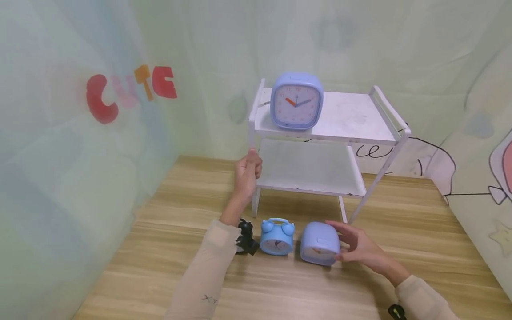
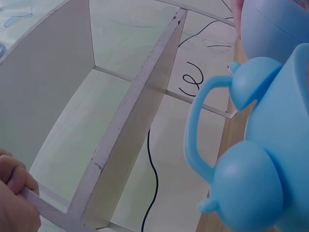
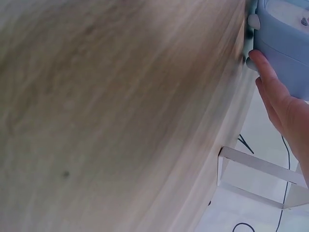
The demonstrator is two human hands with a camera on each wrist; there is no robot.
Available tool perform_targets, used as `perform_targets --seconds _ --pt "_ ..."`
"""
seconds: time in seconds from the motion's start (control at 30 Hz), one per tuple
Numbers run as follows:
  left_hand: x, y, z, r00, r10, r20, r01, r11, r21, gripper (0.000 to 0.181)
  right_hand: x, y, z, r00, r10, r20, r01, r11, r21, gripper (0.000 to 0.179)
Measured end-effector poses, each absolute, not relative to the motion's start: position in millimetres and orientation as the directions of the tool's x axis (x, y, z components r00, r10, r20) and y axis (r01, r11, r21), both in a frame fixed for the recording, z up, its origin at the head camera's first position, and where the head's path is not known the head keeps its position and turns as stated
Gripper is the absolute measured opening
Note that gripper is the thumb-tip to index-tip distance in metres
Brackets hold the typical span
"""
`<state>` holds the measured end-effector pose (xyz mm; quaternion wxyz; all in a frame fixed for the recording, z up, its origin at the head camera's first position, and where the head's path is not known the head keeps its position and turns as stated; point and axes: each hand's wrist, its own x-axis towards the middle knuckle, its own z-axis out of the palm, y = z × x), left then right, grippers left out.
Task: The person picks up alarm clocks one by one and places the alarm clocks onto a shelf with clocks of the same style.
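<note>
My left hand (image 1: 248, 173) grips the left front post of a white two-tier shelf (image 1: 348, 115), fist curled round it; the left wrist view also shows this hand (image 2: 17, 193) on the post. On the table, my right hand (image 1: 358, 246) holds a periwinkle rounded-square alarm clock (image 1: 320, 240) by its right side, thumb near the front and fingers behind. In the right wrist view, fingers lie along the body of this clock (image 3: 285, 53). Left of it stands a light-blue twin-bell alarm clock (image 1: 277, 238). A similar periwinkle clock (image 1: 297, 102) stands upright on the top tier, at its left front.
A black object (image 1: 246, 235), partly hidden by my left sleeve, stands left of the twin-bell clock. The lower tier (image 1: 308, 166) shows a bare surface. The wood-grain table (image 1: 160, 249) meets printed curtains (image 1: 208, 80) at the back and sides.
</note>
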<state>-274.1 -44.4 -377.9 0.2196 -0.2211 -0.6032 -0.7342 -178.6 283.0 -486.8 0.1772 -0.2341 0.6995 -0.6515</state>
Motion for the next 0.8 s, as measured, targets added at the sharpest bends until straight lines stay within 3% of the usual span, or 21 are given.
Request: perform_targets --seconds 0.17,0.5,0.8 --pt "-275 -44 -378 -0.804 -0.053 0.592 0.592 -0.173 0.788 0.07 -179 285 -484 -0.827 -0.557 0.075 -0.111 0.032 -0.993 0.084" --pt "-275 -45 -377 -0.817 -0.024 0.576 0.571 -0.172 0.802 0.047 -176 289 -475 -0.813 -0.575 0.089 -0.109 0.001 -0.994 0.082" --pt "-276 -45 -378 -0.79 -0.03 0.612 0.605 -0.193 0.772 0.051 -175 291 -469 -0.795 -0.593 0.128 -0.134 -0.033 -0.99 0.08"
